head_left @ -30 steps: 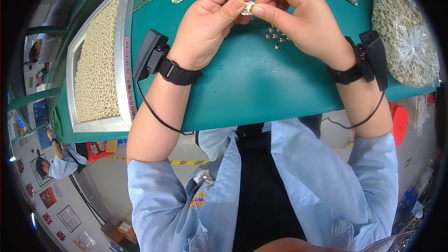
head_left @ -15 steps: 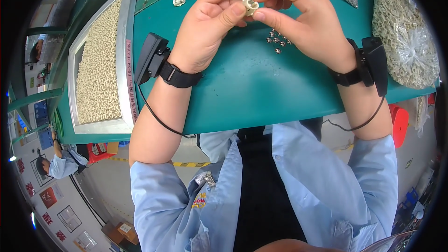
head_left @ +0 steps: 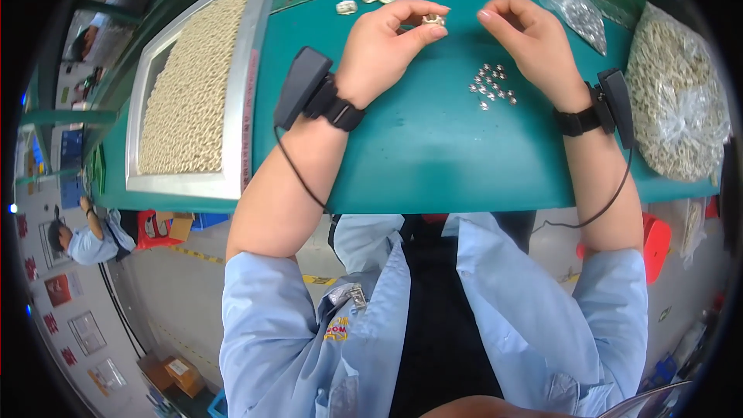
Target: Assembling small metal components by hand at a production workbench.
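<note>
My left hand [head_left: 398, 35] pinches a small cream-coloured, hollow connector-like part [head_left: 433, 21] between thumb and forefinger, above the far side of the green table. To its right and apart from it, my right hand [head_left: 530, 31] has its thumb and forefinger drawn together; whether anything tiny sits between them is hidden. Just below and left of the right hand lies a loose scatter of small shiny metal pieces [head_left: 487, 85]. Beyond my left hand, several similar pale parts [head_left: 347, 7] rest near the table's back edge.
A metal-framed tray [head_left: 236, 139] packed with rows of cream parts stands at the left on the green table [head_left: 418, 178]. At the right are a large clear bag of cream parts [head_left: 673, 101] and a smaller bag of metal pieces [head_left: 576, 11]. Another person [head_left: 97, 236] works far left.
My right hand has come away from the cream part and moved to the right. The left hand still holds that part. The whole view has shifted, and more metal pieces show.
</note>
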A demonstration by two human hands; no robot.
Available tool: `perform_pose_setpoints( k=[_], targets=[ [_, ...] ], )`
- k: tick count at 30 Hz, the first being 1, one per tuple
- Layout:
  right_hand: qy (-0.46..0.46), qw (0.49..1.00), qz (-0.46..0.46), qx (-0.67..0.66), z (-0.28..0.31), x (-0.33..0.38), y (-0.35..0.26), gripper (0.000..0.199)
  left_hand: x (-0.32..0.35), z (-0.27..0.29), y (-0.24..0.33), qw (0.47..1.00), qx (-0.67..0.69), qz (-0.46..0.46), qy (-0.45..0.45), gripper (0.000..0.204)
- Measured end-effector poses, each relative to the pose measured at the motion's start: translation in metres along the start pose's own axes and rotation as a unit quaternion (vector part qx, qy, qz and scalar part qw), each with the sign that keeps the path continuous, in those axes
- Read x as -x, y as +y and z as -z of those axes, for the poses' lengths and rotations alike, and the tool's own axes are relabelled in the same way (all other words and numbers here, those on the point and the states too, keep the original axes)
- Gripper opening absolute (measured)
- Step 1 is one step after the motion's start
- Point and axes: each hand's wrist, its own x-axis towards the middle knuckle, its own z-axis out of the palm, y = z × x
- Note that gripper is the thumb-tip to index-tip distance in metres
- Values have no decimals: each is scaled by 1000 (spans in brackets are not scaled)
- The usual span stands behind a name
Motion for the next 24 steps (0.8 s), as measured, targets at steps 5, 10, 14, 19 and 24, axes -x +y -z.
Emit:
perform_pose_setpoints(
  k=[5, 10, 14, 19, 24],
  targets=[
    [-10, 1000, -15, 14, 3, -9, 22, 19, -9, 7, -4, 979, -83, -71, 170, 25],
    [-27, 997, -69, -37, 13, -8, 35, 18, -1, 32, 31, 963, -135, -78, 220, 25],
    [-42, 994, -78, -58, 7, -8, 35, 18, 8, 104, 40, 942, -210, -101, 241, 23],
    [-27, 993, -101, -62, 7, -12, 39, 18, 34, 247, 45, 844, -415, 69, 332, 26],
    [-1, 993, -92, -78, 3, -15, 45, 17, 65, 382, 14, 785, -491, 115, 360, 31]
  ],
)
